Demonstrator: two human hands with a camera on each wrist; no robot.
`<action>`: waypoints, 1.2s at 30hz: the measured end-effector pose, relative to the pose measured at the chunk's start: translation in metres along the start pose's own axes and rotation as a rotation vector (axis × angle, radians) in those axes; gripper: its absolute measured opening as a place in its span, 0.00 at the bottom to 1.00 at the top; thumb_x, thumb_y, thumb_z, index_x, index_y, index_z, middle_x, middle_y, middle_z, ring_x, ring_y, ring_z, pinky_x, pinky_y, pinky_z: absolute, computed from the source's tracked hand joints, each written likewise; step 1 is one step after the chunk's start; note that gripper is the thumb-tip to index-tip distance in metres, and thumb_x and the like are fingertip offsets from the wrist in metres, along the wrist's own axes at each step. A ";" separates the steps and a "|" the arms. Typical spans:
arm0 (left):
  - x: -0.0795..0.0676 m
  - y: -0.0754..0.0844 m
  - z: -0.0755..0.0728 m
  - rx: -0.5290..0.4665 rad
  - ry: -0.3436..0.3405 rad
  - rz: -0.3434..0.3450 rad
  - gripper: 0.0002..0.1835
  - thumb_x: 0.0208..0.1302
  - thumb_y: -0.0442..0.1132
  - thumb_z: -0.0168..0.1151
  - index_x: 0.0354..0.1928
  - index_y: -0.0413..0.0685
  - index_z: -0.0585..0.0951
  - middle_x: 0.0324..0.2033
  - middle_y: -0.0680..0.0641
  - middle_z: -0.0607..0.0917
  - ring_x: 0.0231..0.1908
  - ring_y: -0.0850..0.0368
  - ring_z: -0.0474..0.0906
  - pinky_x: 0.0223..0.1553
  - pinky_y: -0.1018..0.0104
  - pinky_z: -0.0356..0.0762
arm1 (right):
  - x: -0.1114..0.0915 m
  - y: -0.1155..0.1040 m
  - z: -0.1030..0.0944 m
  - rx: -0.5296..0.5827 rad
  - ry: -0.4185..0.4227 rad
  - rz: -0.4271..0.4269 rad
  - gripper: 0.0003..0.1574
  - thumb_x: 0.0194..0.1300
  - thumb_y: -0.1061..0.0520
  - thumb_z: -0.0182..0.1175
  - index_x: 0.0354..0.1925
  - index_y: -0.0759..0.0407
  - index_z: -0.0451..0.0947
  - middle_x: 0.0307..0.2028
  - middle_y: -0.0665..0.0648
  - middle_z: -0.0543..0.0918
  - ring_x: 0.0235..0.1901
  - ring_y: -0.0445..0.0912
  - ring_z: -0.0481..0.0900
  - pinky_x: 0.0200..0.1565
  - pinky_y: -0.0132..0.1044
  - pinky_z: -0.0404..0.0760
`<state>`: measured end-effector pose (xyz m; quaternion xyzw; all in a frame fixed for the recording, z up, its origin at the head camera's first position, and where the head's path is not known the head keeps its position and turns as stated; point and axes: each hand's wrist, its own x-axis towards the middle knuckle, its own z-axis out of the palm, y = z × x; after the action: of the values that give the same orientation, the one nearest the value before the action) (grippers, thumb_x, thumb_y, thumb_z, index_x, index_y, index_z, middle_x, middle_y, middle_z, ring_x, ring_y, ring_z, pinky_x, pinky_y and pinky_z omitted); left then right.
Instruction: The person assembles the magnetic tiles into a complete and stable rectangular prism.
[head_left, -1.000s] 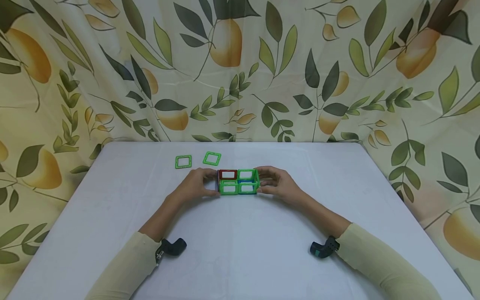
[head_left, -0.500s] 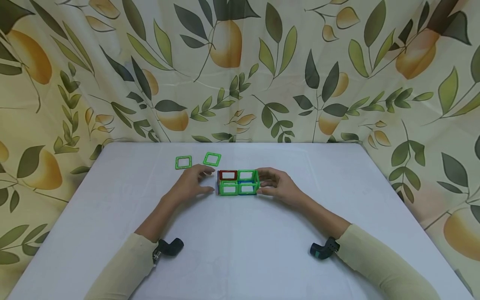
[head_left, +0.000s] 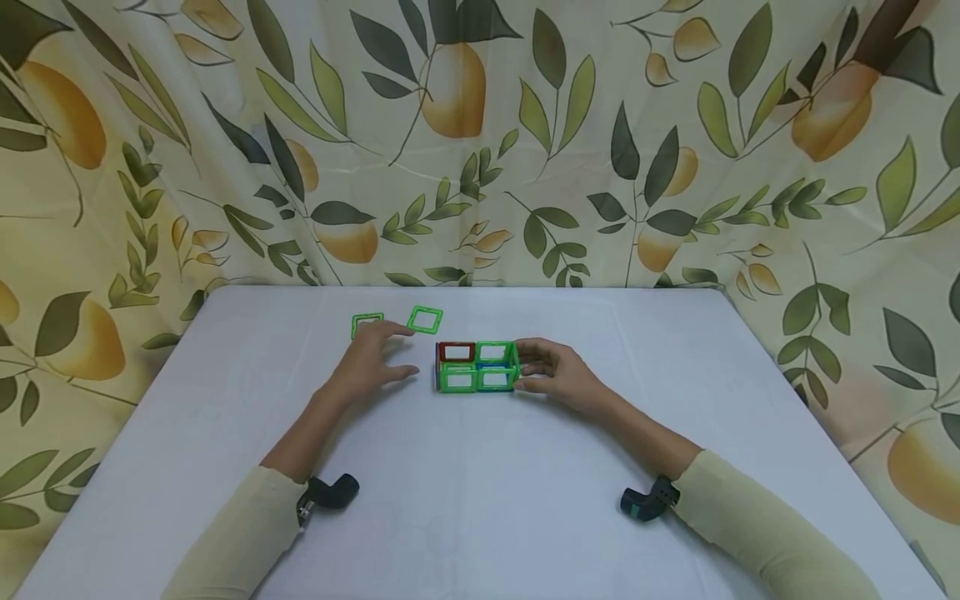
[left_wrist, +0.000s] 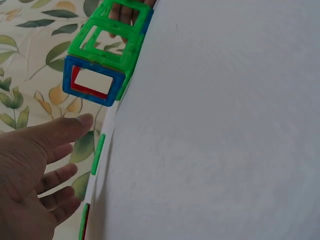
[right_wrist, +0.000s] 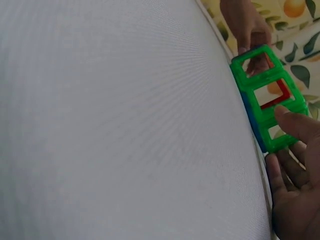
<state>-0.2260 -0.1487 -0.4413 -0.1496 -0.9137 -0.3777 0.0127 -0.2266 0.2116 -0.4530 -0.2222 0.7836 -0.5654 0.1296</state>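
A box built of magnetic tiles [head_left: 476, 380], mostly green with red and blue sides, stands mid-table. My right hand [head_left: 558, 372] holds its right end; in the right wrist view the thumb [right_wrist: 292, 122] lies on a green frame and the other fingers are behind. To the left, my left hand [head_left: 362, 360] is apart from the box, thumb and fingers spread, holding nothing. It partly covers one green square tile [head_left: 367, 316], while its fingertips reach the edge of a second green tile [head_left: 439, 322]. The left wrist view shows the box's blue end tile [left_wrist: 92, 64].
A white-covered table [head_left: 480, 500] carries everything, its far edge just behind the loose tiles. Behind hangs a curtain [head_left: 480, 192] printed with leaves and fruit. A black wrist camera [head_left: 333, 492] sits on the left sleeve, another camera [head_left: 649, 499] on the right.
My left hand has let go of the box's left end and moved left and back to the loose green tiles, its fingers spreading. My right hand and the box have stayed put.
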 end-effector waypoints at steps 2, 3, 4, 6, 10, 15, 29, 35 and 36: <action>0.001 -0.004 -0.001 0.010 0.024 0.012 0.34 0.57 0.39 0.82 0.65 0.42 0.81 0.67 0.37 0.76 0.73 0.36 0.61 0.73 0.41 0.61 | 0.000 0.000 0.000 -0.001 -0.004 0.006 0.41 0.62 0.67 0.75 0.70 0.67 0.72 0.63 0.65 0.80 0.56 0.57 0.82 0.57 0.35 0.81; 0.002 -0.006 -0.002 0.010 0.038 0.015 0.34 0.57 0.39 0.82 0.66 0.42 0.80 0.67 0.38 0.76 0.72 0.37 0.61 0.72 0.41 0.62 | 0.000 0.000 -0.001 -0.003 -0.006 0.006 0.41 0.62 0.67 0.75 0.70 0.67 0.71 0.63 0.65 0.79 0.56 0.57 0.82 0.57 0.36 0.81; 0.003 -0.008 -0.003 0.008 0.053 0.021 0.35 0.58 0.39 0.82 0.67 0.42 0.79 0.67 0.38 0.76 0.72 0.37 0.61 0.72 0.42 0.63 | 0.000 0.000 -0.001 -0.002 -0.005 0.008 0.41 0.62 0.67 0.75 0.70 0.67 0.71 0.63 0.65 0.80 0.56 0.56 0.82 0.57 0.36 0.81; 0.004 -0.013 -0.005 -0.004 0.085 0.030 0.36 0.58 0.39 0.82 0.68 0.42 0.78 0.68 0.37 0.75 0.70 0.37 0.61 0.70 0.42 0.65 | 0.000 0.000 -0.002 -0.002 -0.006 0.009 0.41 0.62 0.66 0.75 0.70 0.67 0.71 0.63 0.65 0.80 0.56 0.56 0.82 0.57 0.36 0.81; 0.007 -0.023 -0.010 -0.023 0.127 0.035 0.37 0.57 0.38 0.82 0.69 0.41 0.77 0.69 0.37 0.74 0.71 0.37 0.61 0.71 0.42 0.62 | 0.001 0.001 -0.003 0.001 -0.015 0.013 0.41 0.62 0.66 0.76 0.70 0.67 0.72 0.63 0.65 0.80 0.56 0.57 0.82 0.57 0.36 0.81; 0.009 -0.035 -0.014 -0.005 0.135 0.019 0.39 0.57 0.38 0.82 0.70 0.39 0.76 0.71 0.35 0.72 0.73 0.36 0.58 0.73 0.41 0.58 | 0.001 0.001 -0.004 0.004 -0.025 0.007 0.42 0.61 0.66 0.76 0.70 0.68 0.71 0.63 0.66 0.79 0.57 0.56 0.82 0.58 0.36 0.81; 0.009 -0.052 -0.018 -0.027 0.138 -0.123 0.43 0.60 0.39 0.79 0.75 0.42 0.70 0.75 0.36 0.65 0.75 0.36 0.53 0.74 0.41 0.57 | 0.000 0.001 -0.002 0.018 -0.020 -0.012 0.42 0.62 0.69 0.74 0.72 0.68 0.69 0.64 0.68 0.78 0.59 0.59 0.80 0.61 0.44 0.80; 0.012 -0.060 -0.022 -0.024 0.118 -0.175 0.44 0.61 0.40 0.79 0.76 0.39 0.69 0.75 0.33 0.64 0.74 0.34 0.54 0.73 0.41 0.59 | -0.001 0.003 -0.001 0.018 -0.018 -0.018 0.43 0.63 0.69 0.73 0.73 0.68 0.68 0.64 0.68 0.78 0.61 0.60 0.78 0.62 0.47 0.78; 0.013 -0.061 -0.023 -0.018 0.112 -0.182 0.45 0.61 0.41 0.79 0.77 0.38 0.68 0.75 0.33 0.64 0.73 0.34 0.54 0.72 0.41 0.60 | -0.001 0.003 -0.001 0.019 -0.018 -0.019 0.43 0.63 0.69 0.73 0.73 0.68 0.68 0.63 0.68 0.78 0.61 0.60 0.78 0.62 0.47 0.78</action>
<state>-0.2580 -0.2025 -0.4651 -0.0447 -0.9179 -0.3933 0.0279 -0.2270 0.2140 -0.4550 -0.2336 0.7749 -0.5720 0.1332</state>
